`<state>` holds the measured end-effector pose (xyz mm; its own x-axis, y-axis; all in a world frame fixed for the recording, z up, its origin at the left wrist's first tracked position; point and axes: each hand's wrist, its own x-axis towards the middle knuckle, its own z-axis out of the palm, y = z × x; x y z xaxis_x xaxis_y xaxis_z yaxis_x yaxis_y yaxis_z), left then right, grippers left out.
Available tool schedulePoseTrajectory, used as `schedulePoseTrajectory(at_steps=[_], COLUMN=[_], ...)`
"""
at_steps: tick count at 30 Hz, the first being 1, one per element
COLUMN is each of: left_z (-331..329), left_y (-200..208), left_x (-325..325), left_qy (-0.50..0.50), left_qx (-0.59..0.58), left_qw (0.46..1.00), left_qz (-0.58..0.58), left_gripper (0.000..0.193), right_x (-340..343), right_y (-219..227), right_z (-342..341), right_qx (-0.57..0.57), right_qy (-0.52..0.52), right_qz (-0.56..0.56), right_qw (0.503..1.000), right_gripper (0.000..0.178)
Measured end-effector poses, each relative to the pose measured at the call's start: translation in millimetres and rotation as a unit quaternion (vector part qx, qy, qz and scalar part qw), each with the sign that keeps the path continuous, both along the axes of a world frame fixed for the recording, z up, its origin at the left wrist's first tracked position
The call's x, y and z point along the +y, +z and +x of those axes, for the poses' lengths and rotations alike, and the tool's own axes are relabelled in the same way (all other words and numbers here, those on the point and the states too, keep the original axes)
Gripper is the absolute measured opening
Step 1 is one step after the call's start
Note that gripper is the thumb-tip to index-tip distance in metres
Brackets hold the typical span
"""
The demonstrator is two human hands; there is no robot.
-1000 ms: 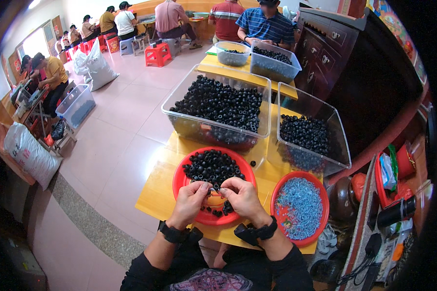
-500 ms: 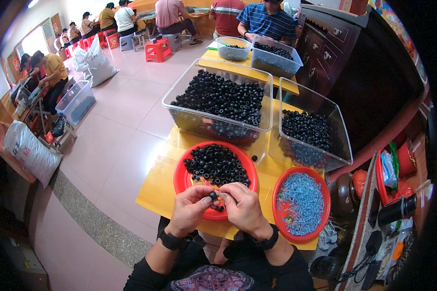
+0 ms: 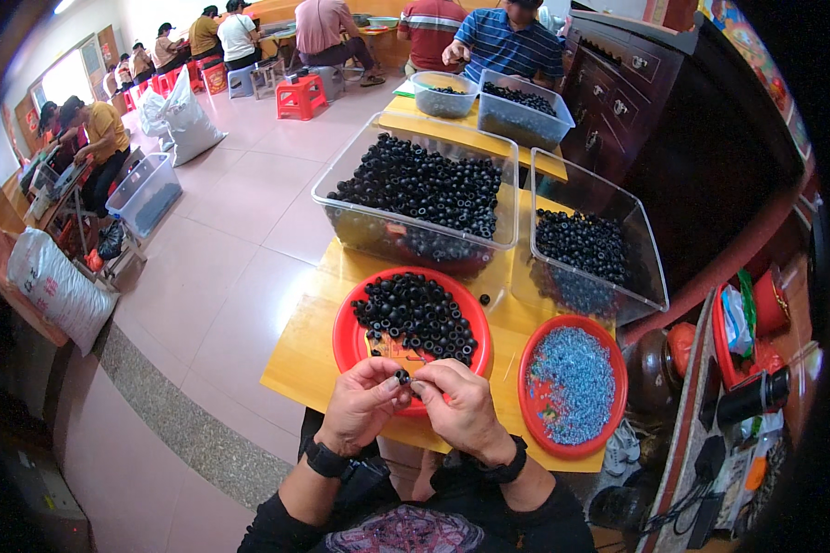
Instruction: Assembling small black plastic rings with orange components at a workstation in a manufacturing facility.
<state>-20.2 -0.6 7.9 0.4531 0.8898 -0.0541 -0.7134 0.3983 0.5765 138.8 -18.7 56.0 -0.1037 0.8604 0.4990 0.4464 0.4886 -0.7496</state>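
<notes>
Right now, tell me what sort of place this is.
Probably a small workshop for hand work: a clear tub full of small black parts stands on a yellow table, seated people work along the far side, and a stuffed white sack leans at left.

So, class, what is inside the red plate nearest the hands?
The red plate holds black beads, with some patterned base showing. Base beneath the beads is hidden; the left hand and right hand cover parts of the near edge.

Pinkish tiled floor (image 3: 221,221), window (image 3: 63,87) perhaps
</notes>
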Motion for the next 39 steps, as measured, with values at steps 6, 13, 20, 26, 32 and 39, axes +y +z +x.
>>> schedulePoseTrajectory(at_steps=[6, 13, 20, 26, 32, 39], left_z=[2.1, -1.7, -11.0, -31.6, -32.5, -27.8], left_y=[4.3, 1.1, 3.7, -6.3, -4.1, -1.8], left_x=[-3.2, -7.2, -5.2, 9.0, 5.3, 3.8], left_qy=[0.012, -0.015, -0.032, 0.066, 0.081, 0.065], left_qx=[0.036, 0.068, 0.022, 0.000, -0.007, -0.004], left_qw=[0.999, 0.996, 0.998, 0.998, 0.995, 0.995], left_qz=[0.024, 0.049, 0.046, -0.013, -0.059, -0.070], left_gripper=[0.018, 0.019, 0.024, 0.023, 0.021, 0.019], right_x=[-1.5, 2.4, 20.2, 32.8, 33.4, 35.3], right_y=[2.1, 9.4, 9.2, -21.2, -26.9, -39.4], right_z=[2.0, 14.4, 24.7, 26.0, -9.1, -16.4], right_qx=[-0.021, 0.029, 0.096, -0.201, -0.301, -0.346], right_qy=[0.004, 0.081, 0.165, 0.049, 0.093, 0.084], right_qz=[0.002, -0.204, -0.358, -0.016, -0.032, -0.051], right_qw=[1.000, 0.975, 0.914, 0.978, 0.948, 0.933], right_gripper=[0.012, 0.011, 0.012, 0.009, 0.007, 0.010])
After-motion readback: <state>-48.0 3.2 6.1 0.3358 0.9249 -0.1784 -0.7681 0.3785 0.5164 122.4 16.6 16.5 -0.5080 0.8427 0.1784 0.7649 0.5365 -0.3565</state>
